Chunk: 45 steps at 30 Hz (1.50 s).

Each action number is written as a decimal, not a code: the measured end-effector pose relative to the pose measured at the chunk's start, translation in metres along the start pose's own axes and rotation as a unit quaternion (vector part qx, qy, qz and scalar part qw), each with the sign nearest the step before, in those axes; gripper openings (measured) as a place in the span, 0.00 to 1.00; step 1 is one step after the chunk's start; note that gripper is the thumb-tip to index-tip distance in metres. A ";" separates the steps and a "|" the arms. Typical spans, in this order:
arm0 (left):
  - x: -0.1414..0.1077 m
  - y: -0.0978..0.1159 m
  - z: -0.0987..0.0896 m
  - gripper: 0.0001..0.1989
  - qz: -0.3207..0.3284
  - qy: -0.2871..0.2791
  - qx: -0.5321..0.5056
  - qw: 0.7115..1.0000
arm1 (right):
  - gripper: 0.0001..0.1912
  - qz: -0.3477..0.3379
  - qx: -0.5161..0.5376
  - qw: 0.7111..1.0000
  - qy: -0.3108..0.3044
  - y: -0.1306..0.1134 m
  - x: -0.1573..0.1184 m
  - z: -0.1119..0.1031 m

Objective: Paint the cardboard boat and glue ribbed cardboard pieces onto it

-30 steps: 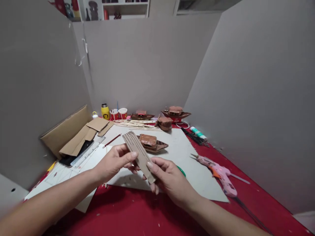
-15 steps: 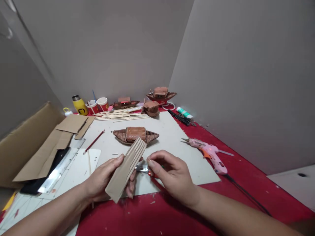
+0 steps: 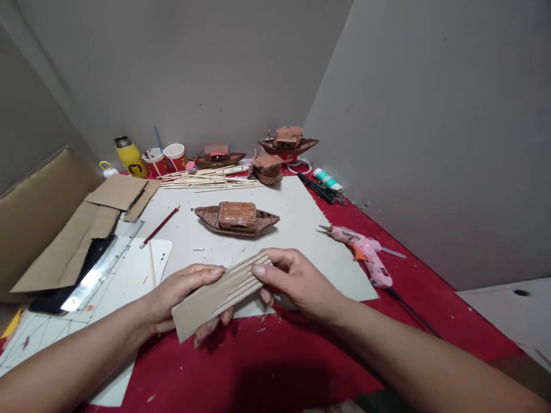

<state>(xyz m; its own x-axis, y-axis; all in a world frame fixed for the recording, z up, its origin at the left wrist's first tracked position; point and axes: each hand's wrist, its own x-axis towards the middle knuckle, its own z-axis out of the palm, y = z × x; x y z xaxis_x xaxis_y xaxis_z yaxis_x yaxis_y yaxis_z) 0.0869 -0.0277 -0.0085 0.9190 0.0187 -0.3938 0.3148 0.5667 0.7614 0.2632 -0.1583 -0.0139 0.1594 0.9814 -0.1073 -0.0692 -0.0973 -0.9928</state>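
A narrow strip of cardboard (image 3: pixel 202 304), its ridged inner layer bare along part of the face, slants up to the right between both hands. My left hand (image 3: pixel 183 292) is closed around its middle, thumb on top and fingertips beneath. At the upper right end, my right hand (image 3: pixel 301 284) pinches the ridged part, the thumb lying over it. Just beyond the strip, a brown model boat (image 3: pixel 236 218) with a rounded roof rests on a white board (image 3: pixel 297 229).
A pink glue gun (image 3: pixel 365 252) with its cord lies on the right. Cardboard pieces (image 3: pixel 64 252), a metal ruler (image 3: pixel 101 269) and a pencil (image 3: pixel 159 228) are on the left. Thin sticks (image 3: pixel 206 178), paper cups (image 3: pixel 175 158), a yellow bottle (image 3: pixel 130 158) and other model boats (image 3: pixel 288 143) stand behind.
The cardboard strip has tilted flatter, and my right hand has moved onto its far end. The metal tool with a red handle seen by my right hand earlier no longer shows.
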 end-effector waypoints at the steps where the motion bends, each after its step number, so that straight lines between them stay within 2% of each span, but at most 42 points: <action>1: 0.000 0.001 -0.001 0.19 -0.003 0.000 0.010 1.000 | 0.19 0.015 0.027 0.999 -0.014 -0.001 -0.001 0.001; 4: -0.003 0.009 -0.004 0.19 0.016 0.040 0.093 0.995 | 0.19 -0.010 0.035 0.999 0.010 -0.005 -0.005 0.004; 5: -0.005 0.012 -0.004 0.19 0.048 0.077 0.152 0.984 | 0.18 -0.022 0.029 0.999 0.028 -0.006 -0.006 0.004; 6: -0.008 0.015 -0.003 0.17 0.098 0.130 0.225 0.961 | 0.18 -0.035 0.021 0.998 0.046 -0.007 -0.007 0.005; 7: -0.011 0.018 0.000 0.15 0.160 0.191 0.309 0.918 | 0.19 -0.045 0.011 0.997 0.062 -0.007 -0.008 0.005; 9: -0.019 0.021 0.008 0.12 0.292 0.291 0.468 0.782 | 0.19 -0.059 -0.017 0.994 0.086 -0.007 -0.010 0.007; 10: -0.022 0.020 0.013 0.11 0.343 0.314 0.527 0.712 | 0.18 -0.065 -0.030 0.993 0.093 -0.006 -0.011 0.008; 11: -0.025 0.018 0.019 0.12 0.380 0.317 0.570 0.656 | 0.17 -0.073 -0.044 0.992 0.098 -0.004 -0.012 0.010; 12: -0.027 0.015 0.024 0.13 0.402 0.304 0.601 0.621 | 0.17 -0.086 -0.059 0.990 0.099 -0.003 -0.014 0.011; 13: -0.027 0.012 0.030 0.14 0.408 0.286 0.620 0.606 | 0.16 -0.107 -0.077 0.986 0.099 -0.002 -0.016 0.013; 15: -0.025 0.005 0.038 0.16 0.404 0.262 0.642 0.597 | 0.16 -0.167 -0.125 0.974 0.094 0.000 -0.020 0.017; 18: -0.020 -0.002 0.046 0.15 0.390 0.250 0.652 0.600 | 0.13 -0.278 -0.204 0.935 0.084 0.001 -0.026 0.022; 21: -0.019 -0.001 0.049 0.09 0.363 0.245 0.637 0.634 | 0.09 -0.359 -0.251 0.895 0.086 0.000 -0.030 0.026; 23: -0.020 0.001 0.051 0.07 0.346 0.243 0.627 0.654 | 0.08 -0.383 -0.266 0.880 0.094 -0.002 -0.031 0.028; 26: -0.020 0.003 0.053 0.05 0.326 0.248 0.617 0.672 | 0.07 -0.389 -0.276 0.872 0.112 -0.002 -0.031 0.030; 28: -0.017 0.002 0.054 0.04 0.325 0.253 0.617 0.671 | 0.08 -0.380 -0.280 0.874 0.121 -0.001 -0.031 0.031; 33: -0.010 -0.001 0.053 0.04 0.350 0.267 0.634 0.636 | 0.07 -0.368 -0.290 0.874 0.126 0.003 -0.032 0.033; 36: -0.010 -0.003 0.052 0.05 0.365 0.275 0.630 0.628 | 0.08 -0.382 -0.286 0.870 0.123 0.003 -0.032 0.033; 38: -0.012 -0.004 0.051 0.06 0.374 0.273 0.622 0.631 | 0.09 -0.388 -0.284 0.868 0.123 0.003 -0.031 0.033; 42: -0.015 -0.003 0.051 0.03 0.370 0.254 0.608 0.655 | 0.10 -0.389 -0.289 0.865 0.127 0.004 -0.030 0.032; 45: -0.014 -0.003 0.051 0.01 0.366 0.256 0.609 0.656 | 0.10 -0.395 -0.281 0.867 0.119 0.003 -0.030 0.033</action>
<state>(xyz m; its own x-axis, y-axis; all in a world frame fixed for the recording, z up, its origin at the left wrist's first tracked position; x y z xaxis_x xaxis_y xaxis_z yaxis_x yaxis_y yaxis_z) 0.0853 -0.0719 0.0212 0.8278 0.3694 0.4222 0.0771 -0.8204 0.5665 0.2260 -0.1828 -0.0117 0.1409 0.7236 0.6757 0.6342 0.4581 -0.6228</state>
